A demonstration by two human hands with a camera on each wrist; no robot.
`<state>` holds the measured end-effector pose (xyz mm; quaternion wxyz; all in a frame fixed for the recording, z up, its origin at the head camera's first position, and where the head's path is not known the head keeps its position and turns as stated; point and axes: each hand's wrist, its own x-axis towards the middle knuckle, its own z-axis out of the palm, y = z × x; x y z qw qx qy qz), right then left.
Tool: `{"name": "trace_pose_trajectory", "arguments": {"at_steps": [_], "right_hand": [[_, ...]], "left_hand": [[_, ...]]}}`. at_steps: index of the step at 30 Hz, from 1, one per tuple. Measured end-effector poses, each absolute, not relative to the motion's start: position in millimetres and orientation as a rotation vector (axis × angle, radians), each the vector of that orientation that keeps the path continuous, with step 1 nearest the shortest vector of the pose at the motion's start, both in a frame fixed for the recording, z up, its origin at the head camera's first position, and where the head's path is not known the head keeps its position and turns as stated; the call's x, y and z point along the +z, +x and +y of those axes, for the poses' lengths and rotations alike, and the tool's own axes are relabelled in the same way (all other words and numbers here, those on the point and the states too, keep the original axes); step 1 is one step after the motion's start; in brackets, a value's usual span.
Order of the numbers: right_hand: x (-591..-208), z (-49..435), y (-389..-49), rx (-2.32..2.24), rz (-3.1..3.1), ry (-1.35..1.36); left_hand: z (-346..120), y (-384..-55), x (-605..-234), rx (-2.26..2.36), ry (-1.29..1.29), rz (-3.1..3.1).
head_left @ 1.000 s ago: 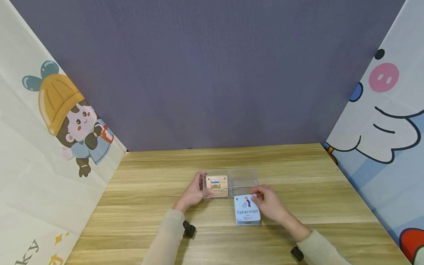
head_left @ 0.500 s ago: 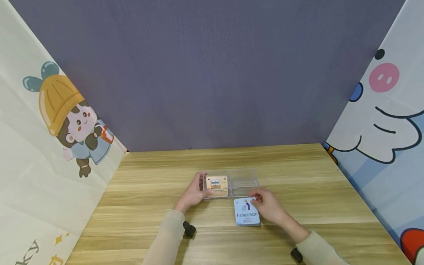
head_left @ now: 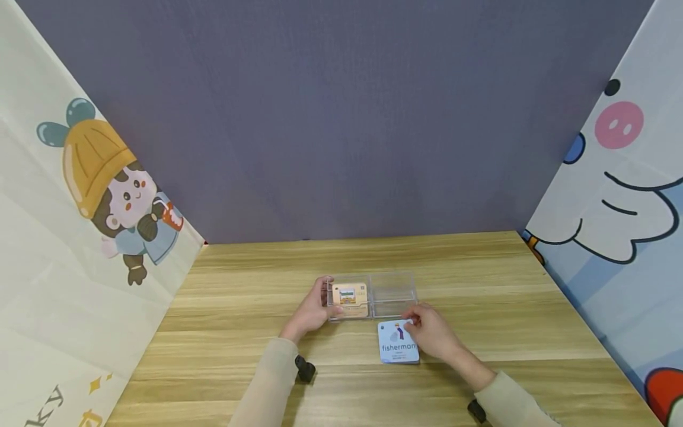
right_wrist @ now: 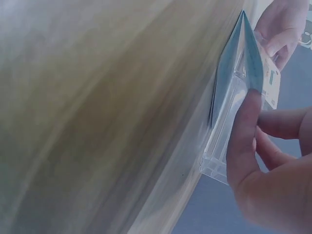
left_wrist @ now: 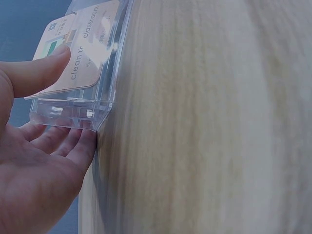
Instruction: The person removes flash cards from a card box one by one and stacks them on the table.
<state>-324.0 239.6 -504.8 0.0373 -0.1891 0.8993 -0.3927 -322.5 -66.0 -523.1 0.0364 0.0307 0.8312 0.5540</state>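
Note:
A clear plastic box (head_left: pixel 393 287) lies opened flat, its left half holding an orange card (head_left: pixel 360 295) that reads "clean the classroom". My left hand (head_left: pixel 308 309) grips that half at its left end. In the left wrist view, the thumb (left_wrist: pixel 46 70) presses on the card while the fingers curl against the box's end wall. A pale blue "fisherman" card (head_left: pixel 395 353) is just in front of the right half. My right hand (head_left: pixel 434 335) pinches its upper right corner. The right wrist view shows this card (right_wrist: pixel 252 56) tilted up from other blue cards (right_wrist: pixel 225 73) beneath it.
The box stands on a wood-grain table (head_left: pixel 256 270). A grey-purple panel (head_left: pixel 341 130) closes the back, and printed cartoon sheets (head_left: pixel 629 196) line both sides. Small black wrist pieces (head_left: pixel 305 369) sit at the sleeves.
My right hand has drawn slightly towards me with the fisherman card, which now covers most of the cards under it. The left hand and box stay in place.

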Motion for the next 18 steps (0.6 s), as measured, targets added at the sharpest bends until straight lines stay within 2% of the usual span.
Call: {"name": "trace_pose_trajectory", "arguments": {"at_steps": [18], "right_hand": [[-507.1,231.5,-323.5,-0.96,2.865,-0.578]], "left_hand": [[-67.0,-322.2,-522.5,1.683,0.108,2.572]]}}
